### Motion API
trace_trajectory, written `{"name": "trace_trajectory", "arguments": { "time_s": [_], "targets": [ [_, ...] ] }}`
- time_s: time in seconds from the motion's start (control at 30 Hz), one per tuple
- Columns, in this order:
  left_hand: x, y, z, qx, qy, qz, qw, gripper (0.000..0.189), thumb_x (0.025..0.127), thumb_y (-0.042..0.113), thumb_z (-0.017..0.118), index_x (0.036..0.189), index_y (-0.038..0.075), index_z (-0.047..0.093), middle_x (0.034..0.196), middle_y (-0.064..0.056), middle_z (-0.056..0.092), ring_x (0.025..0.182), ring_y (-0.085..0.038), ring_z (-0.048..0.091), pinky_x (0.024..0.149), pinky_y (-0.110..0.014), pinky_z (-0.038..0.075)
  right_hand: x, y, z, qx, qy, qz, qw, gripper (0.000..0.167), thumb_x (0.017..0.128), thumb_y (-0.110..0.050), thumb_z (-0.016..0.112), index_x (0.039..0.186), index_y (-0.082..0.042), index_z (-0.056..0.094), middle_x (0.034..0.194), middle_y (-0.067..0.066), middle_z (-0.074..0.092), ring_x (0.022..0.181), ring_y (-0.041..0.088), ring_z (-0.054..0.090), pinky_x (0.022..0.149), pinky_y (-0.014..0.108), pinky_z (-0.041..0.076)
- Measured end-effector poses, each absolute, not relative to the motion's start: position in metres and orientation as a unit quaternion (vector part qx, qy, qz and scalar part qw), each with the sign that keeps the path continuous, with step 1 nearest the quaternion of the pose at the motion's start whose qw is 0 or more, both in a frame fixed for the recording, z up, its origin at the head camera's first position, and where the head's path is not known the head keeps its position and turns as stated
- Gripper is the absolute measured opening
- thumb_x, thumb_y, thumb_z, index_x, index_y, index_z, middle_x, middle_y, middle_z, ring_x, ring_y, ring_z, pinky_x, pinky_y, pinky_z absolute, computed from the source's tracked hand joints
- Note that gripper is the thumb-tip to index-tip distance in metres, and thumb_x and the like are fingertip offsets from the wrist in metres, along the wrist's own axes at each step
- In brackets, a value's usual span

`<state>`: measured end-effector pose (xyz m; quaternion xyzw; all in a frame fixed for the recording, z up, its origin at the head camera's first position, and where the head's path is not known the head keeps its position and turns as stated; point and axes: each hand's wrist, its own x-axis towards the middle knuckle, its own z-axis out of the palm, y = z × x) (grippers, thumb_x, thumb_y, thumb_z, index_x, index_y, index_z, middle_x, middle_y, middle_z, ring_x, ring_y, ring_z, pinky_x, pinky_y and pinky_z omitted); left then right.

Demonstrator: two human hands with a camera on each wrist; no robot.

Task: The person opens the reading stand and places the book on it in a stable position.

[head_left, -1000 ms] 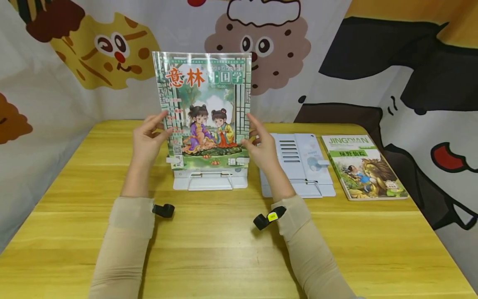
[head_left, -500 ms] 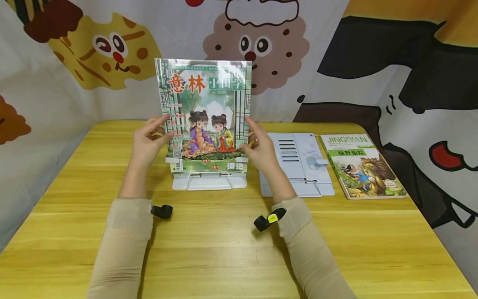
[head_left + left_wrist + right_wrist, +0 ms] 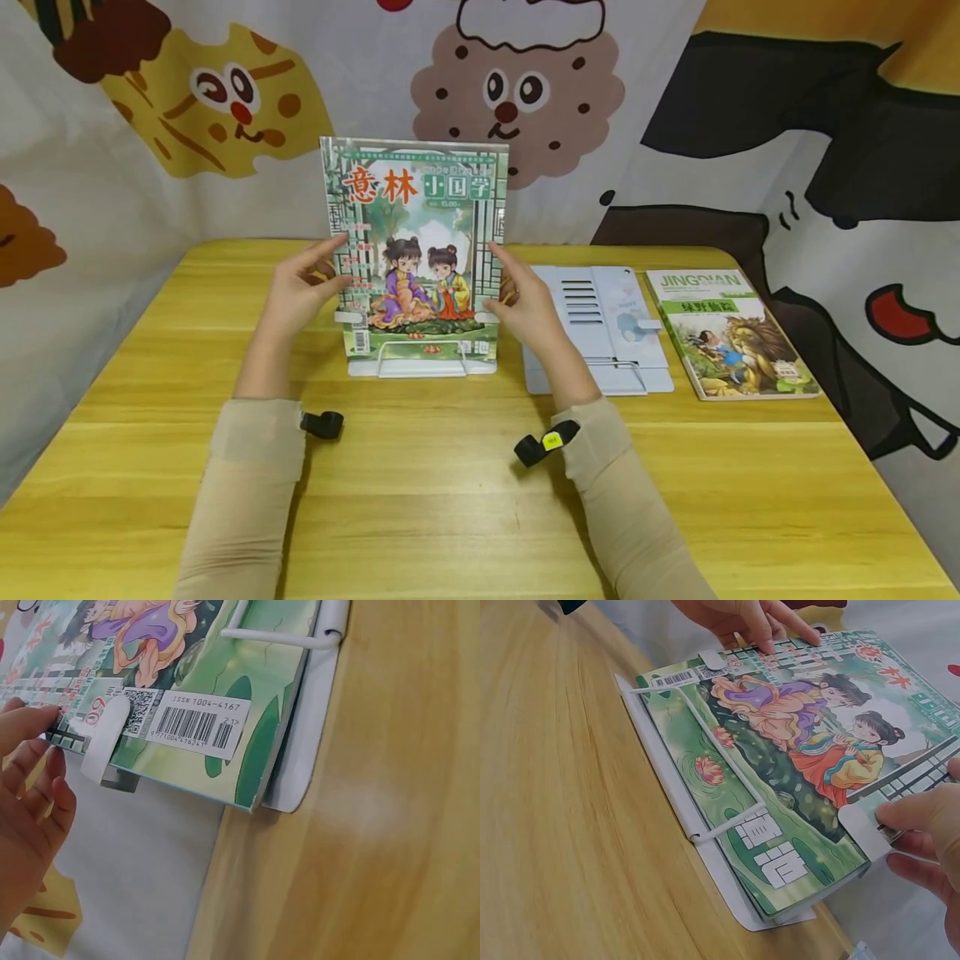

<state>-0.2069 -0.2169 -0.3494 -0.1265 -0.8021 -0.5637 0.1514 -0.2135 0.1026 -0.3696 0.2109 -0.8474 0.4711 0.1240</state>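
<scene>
We see the magazine [image 3: 420,250] standing at the far middle of the table [image 3: 420,492], leaning back on a white book stand [image 3: 358,367] with its cover turned to us. Our left hand [image 3: 297,287] pinches its left edge and our right hand [image 3: 531,302] pinches its right edge, so the two hands are apart with the magazine between them. A white wire holder [image 3: 277,637] crosses the lower cover. The left clip [image 3: 109,735] overlaps the cover's left edge, and the right clip [image 3: 861,831] overlaps the right edge, just beside our right thumb. To the right, partly behind our right forearm, lies a second stand [image 3: 613,287]; just beside it, farther right, a book [image 3: 735,333] lies flat. Beyond the table's far edge hangs a cartoon-printed cloth [image 3: 360,58].
</scene>
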Motion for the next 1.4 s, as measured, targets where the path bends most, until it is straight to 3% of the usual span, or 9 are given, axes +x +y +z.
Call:
{"name": "trace_trajectory", "arguments": {
  "time_s": [0.07, 0.27, 0.47, 0.63, 0.8, 0.97, 1.1, 1.23, 1.4],
  "targets": [
    [-0.207, -0.217, -0.349, -0.128, -0.802, -0.565, 0.146, 0.054, 0.085, -0.005, 0.068, 0.135, 0.010, 0.056, 0.116, -0.005, 0.058, 0.081, -0.014, 0.051, 0.056, -0.017, 0.042, -0.213, 0.103, -0.369, 0.207, -0.849, 0.472, 0.119, 0.091, 0.077, 0.009, 0.074, 0.149, -0.031, 0.034, 0.106, 0.007, 0.051, 0.081, 0.018, 0.053, 0.068, 0.029, 0.052],
    [-0.196, -0.213, -0.336, -0.152, -0.801, -0.564, 0.134, 0.054, 0.085, -0.009, 0.065, 0.135, 0.006, 0.054, 0.087, -0.015, 0.050, 0.076, -0.013, 0.050, 0.058, -0.017, 0.041, -0.213, 0.104, -0.367, 0.208, -0.861, 0.449, 0.115, 0.090, 0.079, 0.005, 0.074, 0.150, -0.031, 0.033, 0.099, 0.007, 0.052, 0.079, 0.018, 0.053, 0.067, 0.029, 0.052],
    [-0.200, -0.215, -0.337, -0.142, -0.821, -0.537, 0.129, 0.053, 0.086, -0.006, 0.065, 0.137, 0.006, 0.053, 0.089, -0.015, 0.050, 0.076, -0.015, 0.050, 0.058, -0.019, 0.040, -0.210, 0.102, -0.362, 0.188, -0.900, 0.377, 0.113, 0.090, 0.082, -0.004, 0.074, 0.151, -0.037, 0.025, 0.095, 0.003, 0.050, 0.078, 0.016, 0.052, 0.066, 0.030, 0.049],
    [-0.212, -0.221, -0.348, -0.130, -0.836, -0.515, 0.138, 0.053, 0.087, 0.000, 0.068, 0.137, 0.012, 0.054, 0.106, -0.009, 0.049, 0.085, -0.017, 0.049, 0.063, -0.022, 0.041, -0.209, 0.100, -0.358, 0.171, -0.924, 0.322, 0.112, 0.090, 0.085, -0.014, 0.074, 0.151, -0.041, 0.020, 0.096, 0.003, 0.050, 0.081, 0.019, 0.054, 0.062, 0.032, 0.047],
    [-0.211, -0.219, -0.345, -0.108, -0.836, -0.506, 0.180, 0.051, 0.086, 0.004, 0.071, 0.134, 0.013, 0.057, 0.117, -0.008, 0.043, 0.095, -0.017, 0.045, 0.072, -0.026, 0.040, -0.208, 0.105, -0.357, 0.174, -0.911, 0.346, 0.142, 0.083, 0.086, -0.016, 0.073, 0.152, -0.033, 0.026, 0.110, 0.007, 0.053, 0.088, 0.024, 0.056, 0.064, 0.033, 0.049],
    [-0.208, -0.209, -0.334, -0.084, -0.805, -0.535, 0.243, 0.048, 0.083, -0.001, 0.070, 0.129, 0.006, 0.060, 0.112, -0.001, 0.045, 0.098, -0.016, 0.048, 0.077, -0.026, 0.043, -0.202, 0.118, -0.352, 0.193, -0.869, 0.417, 0.184, 0.071, 0.086, -0.008, 0.072, 0.147, -0.017, 0.039, 0.116, 0.014, 0.055, 0.088, 0.025, 0.057, 0.071, 0.039, 0.053],
    [-0.197, -0.191, -0.319, -0.108, -0.763, -0.567, 0.291, 0.042, 0.081, -0.007, 0.068, 0.122, -0.001, 0.063, 0.108, 0.003, 0.051, 0.097, -0.018, 0.051, 0.082, -0.028, 0.042, -0.194, 0.134, -0.348, 0.207, -0.851, 0.440, 0.199, 0.062, 0.087, -0.007, 0.071, 0.143, -0.014, 0.045, 0.115, 0.014, 0.056, 0.087, 0.025, 0.058, 0.073, 0.041, 0.054],
    [-0.188, -0.168, -0.310, -0.168, -0.719, -0.595, 0.319, 0.038, 0.079, -0.012, 0.066, 0.117, -0.006, 0.064, 0.104, -0.009, 0.057, 0.094, -0.022, 0.053, 0.084, -0.029, 0.044, -0.186, 0.154, -0.349, 0.221, -0.851, 0.430, 0.206, 0.058, 0.087, -0.007, 0.071, 0.140, -0.014, 0.050, 0.112, 0.011, 0.058, 0.087, 0.023, 0.058, 0.073, 0.039, 0.053],
    [-0.175, -0.134, -0.306, -0.245, -0.682, -0.630, 0.279, 0.036, 0.079, -0.016, 0.063, 0.114, -0.010, 0.062, 0.095, -0.022, 0.057, 0.089, -0.021, 0.055, 0.079, -0.028, 0.048, -0.175, 0.182, -0.355, 0.227, -0.852, 0.426, 0.203, 0.052, 0.087, -0.005, 0.070, 0.136, -0.010, 0.053, 0.110, 0.015, 0.060, 0.089, 0.024, 0.059, 0.073, 0.043, 0.052]
  ]
}}
